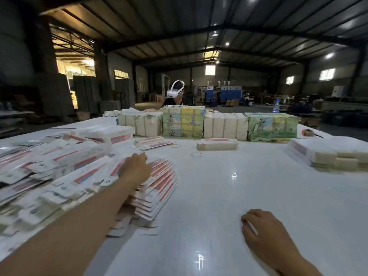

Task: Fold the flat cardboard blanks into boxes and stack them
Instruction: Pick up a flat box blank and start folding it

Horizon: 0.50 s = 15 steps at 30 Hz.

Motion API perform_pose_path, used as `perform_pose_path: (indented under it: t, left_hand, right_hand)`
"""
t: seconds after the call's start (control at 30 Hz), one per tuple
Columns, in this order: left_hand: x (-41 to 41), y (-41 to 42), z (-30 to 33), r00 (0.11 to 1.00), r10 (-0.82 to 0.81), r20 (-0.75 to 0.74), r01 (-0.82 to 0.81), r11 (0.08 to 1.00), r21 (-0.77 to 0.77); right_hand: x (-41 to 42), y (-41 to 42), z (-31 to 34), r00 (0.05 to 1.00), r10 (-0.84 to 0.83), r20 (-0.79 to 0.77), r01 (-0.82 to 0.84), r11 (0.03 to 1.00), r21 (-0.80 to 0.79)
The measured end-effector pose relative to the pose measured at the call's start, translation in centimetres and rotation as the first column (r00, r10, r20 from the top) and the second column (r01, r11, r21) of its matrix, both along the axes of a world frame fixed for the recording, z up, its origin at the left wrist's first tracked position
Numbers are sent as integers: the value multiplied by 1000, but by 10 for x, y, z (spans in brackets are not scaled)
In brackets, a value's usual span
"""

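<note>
- I see my left hand stretched out over the fanned stack of flat blanks at left-centre of the white table; the fingers curl down onto the top sheets, but I cannot tell whether they pinch one or only press.
- The fan's blanks run long axis from near-left to far-right, red-striped ends pointing toward the far right, each sheet offset from the next.
- A larger, untidy heap of blanks lies just left of the fan, touching it.
- My right hand rests on bare table at near right, fingers loosely curled, holding nothing.
- Small bundle of blanks lies mid-table, long axis left-right.
- Wrapped bales line the far edge; another person in a white headset sits behind them.
- A rubber band lies loose between fan and bundle.
</note>
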<state>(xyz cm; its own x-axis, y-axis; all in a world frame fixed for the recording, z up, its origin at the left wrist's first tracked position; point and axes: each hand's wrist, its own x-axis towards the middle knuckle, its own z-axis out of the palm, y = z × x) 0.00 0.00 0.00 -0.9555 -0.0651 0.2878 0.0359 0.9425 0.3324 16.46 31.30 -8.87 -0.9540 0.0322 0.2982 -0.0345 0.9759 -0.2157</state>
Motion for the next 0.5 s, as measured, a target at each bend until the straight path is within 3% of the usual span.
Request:
perform_pose_path:
  t: [0.13,0.23,0.37,0.5]
  left_hand:
    - [-19,-48,-5,942,257,215,-237,965,-116]
    - [-26,-59,-26,907,287,307,-233,951,-202]
    - [-26,-53,-32,939,238,250,-190,961,-203]
    - [-18,-37,-29,980,163,109,-101,897,-430]
  right_hand:
    - [-4,3,-2,1000,-4,-18,4,1000,-24]
    - [-5,2,-4,999,-16,-36,14,998,-53]
    - [-4,3,-2,999,-28,-41,25,998,-61]
    - [-2,0,-2,999,-28,-27,26,996,-87]
